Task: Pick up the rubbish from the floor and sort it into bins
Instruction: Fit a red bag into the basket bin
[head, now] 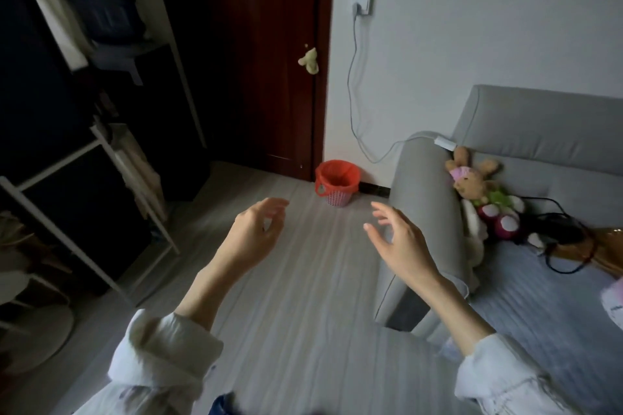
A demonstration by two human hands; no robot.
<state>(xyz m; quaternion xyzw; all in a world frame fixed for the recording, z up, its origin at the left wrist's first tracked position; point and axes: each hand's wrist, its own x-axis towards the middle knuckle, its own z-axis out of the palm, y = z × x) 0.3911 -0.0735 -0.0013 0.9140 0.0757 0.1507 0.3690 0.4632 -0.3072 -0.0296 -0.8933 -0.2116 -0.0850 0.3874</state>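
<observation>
Your two hands are up in front of you, apart from each other, over the floor. Your left hand has its fingers loosely curled and holds nothing. Your right hand has its fingers spread and loose, and it holds nothing too. The grey floor under your hands shows no rubbish that you can see from here. To your right is a grey sofa with soft toys and a black cable on it. Further on, the red bin stands on the floor in the corner, near the dark door and just beside the wall. It looks like you are between picks, with no rubbish in hand. Next you likely need to look around for a piece on the floor, bend down, and grab it. Only one bin shows, so you may need to find another.
</observation>
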